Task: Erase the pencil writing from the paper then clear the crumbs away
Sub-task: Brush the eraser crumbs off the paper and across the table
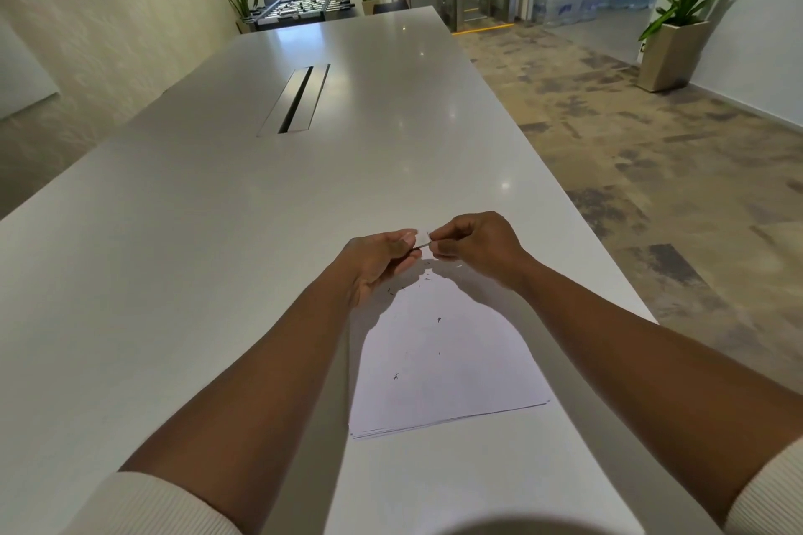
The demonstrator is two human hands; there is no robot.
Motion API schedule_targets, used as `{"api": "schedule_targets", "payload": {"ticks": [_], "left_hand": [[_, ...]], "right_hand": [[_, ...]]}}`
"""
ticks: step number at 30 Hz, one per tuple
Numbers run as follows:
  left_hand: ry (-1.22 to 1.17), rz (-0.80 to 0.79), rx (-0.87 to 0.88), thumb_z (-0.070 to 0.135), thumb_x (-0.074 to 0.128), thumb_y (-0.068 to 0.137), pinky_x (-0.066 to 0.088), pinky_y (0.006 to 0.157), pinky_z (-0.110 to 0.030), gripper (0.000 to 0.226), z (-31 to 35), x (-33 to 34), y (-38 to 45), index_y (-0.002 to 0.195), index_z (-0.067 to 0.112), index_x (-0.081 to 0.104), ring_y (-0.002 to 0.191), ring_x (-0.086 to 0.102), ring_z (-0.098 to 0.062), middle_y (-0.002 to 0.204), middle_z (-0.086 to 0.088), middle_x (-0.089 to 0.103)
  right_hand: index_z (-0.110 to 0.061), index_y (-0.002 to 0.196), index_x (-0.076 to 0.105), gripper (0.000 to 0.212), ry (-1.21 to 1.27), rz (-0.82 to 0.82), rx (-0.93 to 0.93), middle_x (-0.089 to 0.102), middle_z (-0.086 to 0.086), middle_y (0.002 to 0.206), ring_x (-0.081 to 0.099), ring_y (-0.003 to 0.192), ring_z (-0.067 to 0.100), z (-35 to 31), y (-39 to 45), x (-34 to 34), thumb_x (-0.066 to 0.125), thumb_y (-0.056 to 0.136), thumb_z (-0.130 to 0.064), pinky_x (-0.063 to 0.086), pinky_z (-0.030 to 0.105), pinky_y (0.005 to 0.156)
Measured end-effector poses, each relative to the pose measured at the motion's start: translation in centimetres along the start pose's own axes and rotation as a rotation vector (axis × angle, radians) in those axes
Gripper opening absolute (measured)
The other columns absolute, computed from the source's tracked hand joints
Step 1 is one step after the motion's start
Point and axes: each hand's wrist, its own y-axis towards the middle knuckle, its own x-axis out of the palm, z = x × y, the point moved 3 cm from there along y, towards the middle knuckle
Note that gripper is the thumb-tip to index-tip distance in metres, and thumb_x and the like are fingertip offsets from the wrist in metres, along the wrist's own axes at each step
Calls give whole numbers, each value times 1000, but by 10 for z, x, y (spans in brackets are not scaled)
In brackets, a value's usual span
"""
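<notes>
Paper (452, 365), a thin stack, lies on the near part of the white worktop (195, 274), dotted with dark eraser crumbs (439, 319). Above its far edge, left hand (378, 261) and right hand (473, 245) together pinch a small white eraser (422, 240). Farther off, a cable slot (297, 98).

Eraser (422, 240) between both hands' fingertips (408, 237)

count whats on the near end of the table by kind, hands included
hands: 2, left hand and right hand
eraser: 1, small white eraser pinched between both hands
paper stacks: 1, paper stack
cable slots: 1, cable slot
crumbs: scattered, too small to count
total: 5
</notes>
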Motion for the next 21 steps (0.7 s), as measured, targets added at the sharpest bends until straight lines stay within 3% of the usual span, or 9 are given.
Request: {"api": "schedule_targets", "payload": {"ticks": [6, 10, 14, 21], "left_hand": [[32, 10, 22, 4, 67, 98, 62, 71, -21, 12, 1, -2, -2, 103, 5, 77, 82, 76, -16, 97, -14, 79], [104, -9, 69, 6, 72, 93, 61, 75, -21, 14, 1, -4, -1, 105, 9, 79, 84, 77, -14, 99, -10, 80], [147, -62, 116, 3, 73, 92, 59, 92, -25, 18, 3, -4, -3, 101, 18, 80, 98, 75, -17, 106, -7, 79], [-5, -123, 121, -2, 66, 96, 59, 88, -22, 21, 4, -3, -7, 108, 11, 77, 95, 75, -16, 108, -9, 78]], "right_hand": [[-7, 82, 75, 5, 18, -56, 95, 74, 11, 77, 71, 67, 19, 6, 0, -2, 79, 79, -9, 60, 28, 70], [-2, 91, 69, 21, 199, -135, 140, 75, 13, 85, 74, 73, 27, 4, -3, 5, 73, 87, -22, 62, 37, 69], [-9, 96, 71, 19, 276, -144, 161, 75, 15, 88, 75, 79, 28, 6, -1, 8, 72, 88, -25, 62, 33, 72], [-7, 92, 74, 11, 394, -161, 180, 75, 16, 88, 75, 84, 25, 9, 5, 8, 73, 87, -17, 58, 24, 72]]}}
